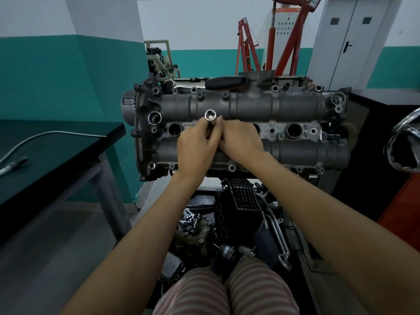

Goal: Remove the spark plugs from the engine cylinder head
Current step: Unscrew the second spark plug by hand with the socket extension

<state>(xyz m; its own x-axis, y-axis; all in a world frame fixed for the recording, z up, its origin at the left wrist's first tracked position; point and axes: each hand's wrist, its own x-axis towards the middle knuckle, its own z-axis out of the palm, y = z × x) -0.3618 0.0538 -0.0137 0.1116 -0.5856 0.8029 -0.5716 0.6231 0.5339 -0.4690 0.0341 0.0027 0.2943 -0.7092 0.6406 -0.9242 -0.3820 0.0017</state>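
Steel socket tube point(210, 117) gripped by our left hand point(197, 147), right hand point(241, 139) closed beside it over engine point(295, 105); next, ratchet point(223, 83).

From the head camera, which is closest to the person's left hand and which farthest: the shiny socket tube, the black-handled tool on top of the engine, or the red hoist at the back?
Measured from the left hand:
1. Socket tube: held in that hand's grip, its open end sticking up above the fingers.
2. Black-handled tool: lying along the engine's far top edge, above the hands.
3. Red hoist: standing behind the engine near the back wall.
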